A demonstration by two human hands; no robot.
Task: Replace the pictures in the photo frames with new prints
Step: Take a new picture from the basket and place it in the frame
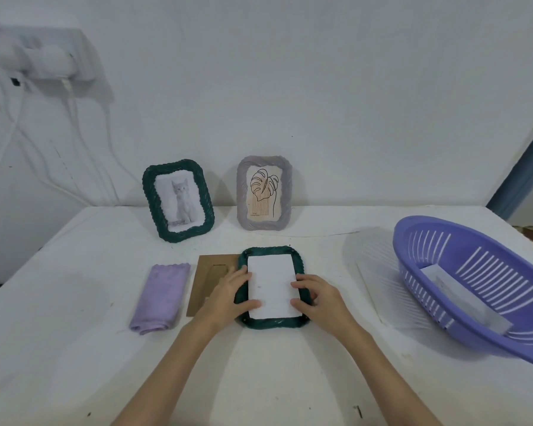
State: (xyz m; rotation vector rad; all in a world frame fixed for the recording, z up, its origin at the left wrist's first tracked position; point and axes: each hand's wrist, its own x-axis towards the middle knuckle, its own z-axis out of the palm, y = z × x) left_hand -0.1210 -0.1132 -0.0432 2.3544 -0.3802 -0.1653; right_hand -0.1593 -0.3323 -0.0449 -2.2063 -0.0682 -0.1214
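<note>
Head view: a dark green frame (271, 323) is lying face down on the white table (74, 348), and it serves as the landmark for everything below. A white print (271, 287), blank side up, is sitting inside its back opening. The left hand (228, 295) is resting on the frame's left border, fingers fairly straight and spread, with the fingertips (253, 303) touching the print's left edge. The right hand (316, 295) is lying over the frame's right border, fingers lightly bent, tips pressing on the print's right edge. Neither hand is gripping anything.

Just left of the frame, partly under the left hand, a brown backing board (206, 281) is lying flat. Further left, a folded lilac cloth (162, 298) is lying on the table. Behind the frame and to the left, a second green frame (150, 198) holding a kitten picture is standing tilted back near the wall. Directly behind the landmark, a grey frame (243, 192) with a leaf line drawing is standing upright. Well to the right, a purple slotted basket (474, 241) is sitting with white prints (462, 298) inside. Cables (74, 142) are hanging on the wall far left.
</note>
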